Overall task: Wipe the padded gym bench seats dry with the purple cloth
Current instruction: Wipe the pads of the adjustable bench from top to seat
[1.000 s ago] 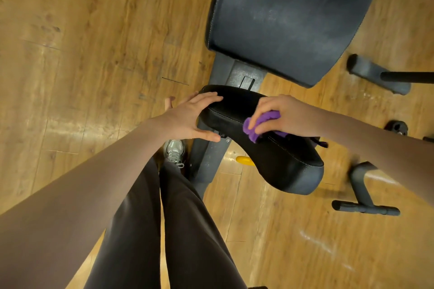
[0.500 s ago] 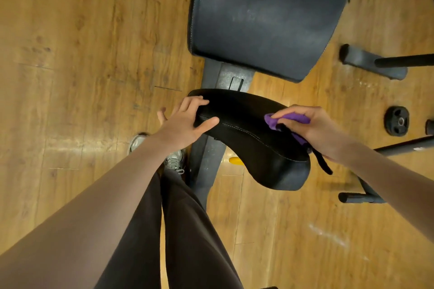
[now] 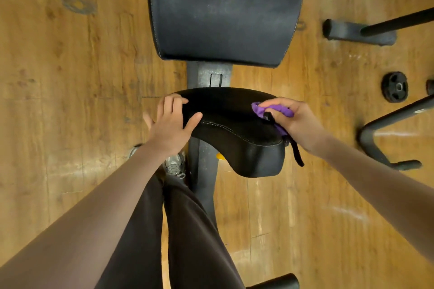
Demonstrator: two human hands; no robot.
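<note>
Two hands: both on the small black padded vinyl seat of the bench
Right hand: fingers curled round the crumpled purple cloth, pressing it on the seat's right edge
Left hand: fingers straight, flat on the left edge, steadying
Unwiped run: seat's long axis lies leftward from the cloth, toward the left hand
Beyond: large dark padded backrest, past the seat's far edge, probably next
</note>
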